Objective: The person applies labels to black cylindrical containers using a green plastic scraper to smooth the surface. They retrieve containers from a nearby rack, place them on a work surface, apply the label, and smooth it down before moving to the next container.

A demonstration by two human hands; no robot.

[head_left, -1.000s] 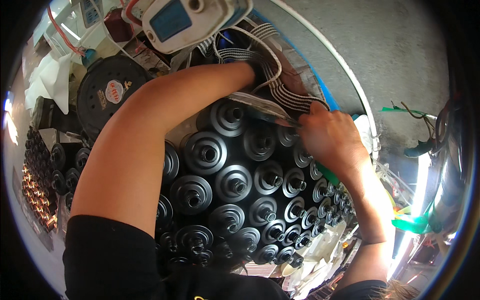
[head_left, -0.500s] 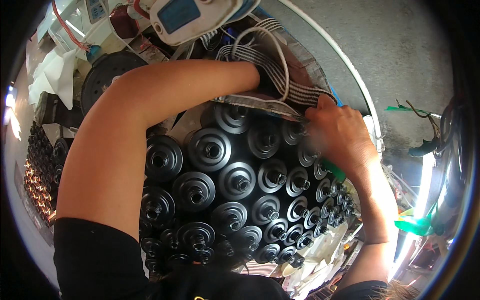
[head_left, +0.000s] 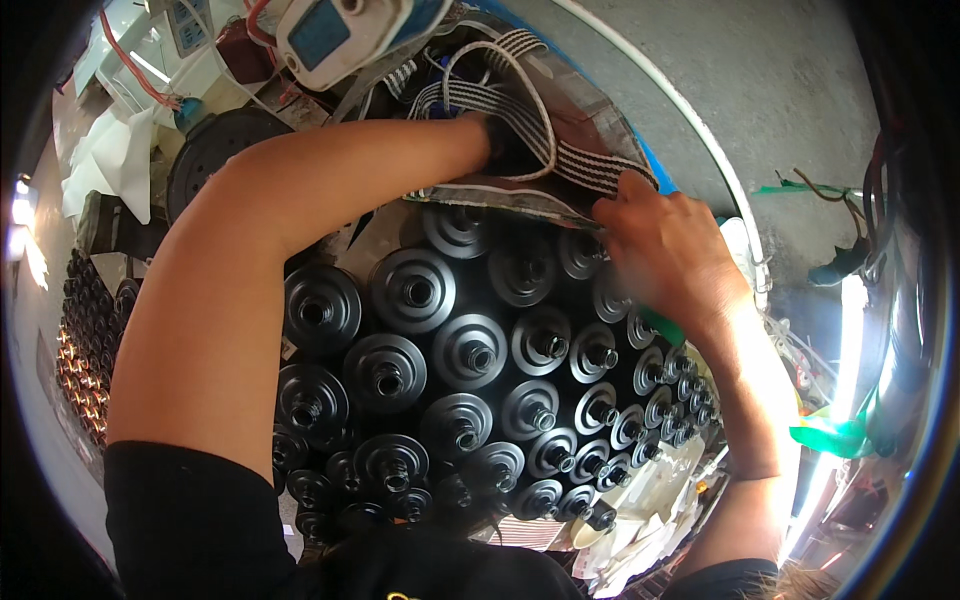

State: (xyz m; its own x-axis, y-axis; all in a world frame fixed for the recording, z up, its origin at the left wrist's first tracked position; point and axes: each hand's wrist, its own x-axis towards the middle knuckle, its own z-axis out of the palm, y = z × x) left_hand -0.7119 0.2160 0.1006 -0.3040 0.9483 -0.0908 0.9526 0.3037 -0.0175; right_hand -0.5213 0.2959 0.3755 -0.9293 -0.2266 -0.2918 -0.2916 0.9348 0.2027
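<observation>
Since a second ago the left forearm [head_left: 360,165] has swung farther left, baring more of the black cylinders [head_left: 413,288], and the bag [head_left: 585,125] gapes wider. The bag lies at the far middle of the scene, just beyond the cylinders, with a black-and-white striped strap [head_left: 600,170] and a looped white cord [head_left: 547,125] across its mouth. The right hand's [head_left: 665,240] grip is closed, pinching the bag's right corner beside the strap. The left hand is down inside the bag, hidden, so its grip cannot be told. On the near side, the cylinders stand packed in rows, stepped tops and narrow necks showing. At far left sits a pale device [head_left: 340,40] with a blue screen; right of the bag, a white pipe [head_left: 690,115] curves over the grey floor [head_left: 790,110].
</observation>
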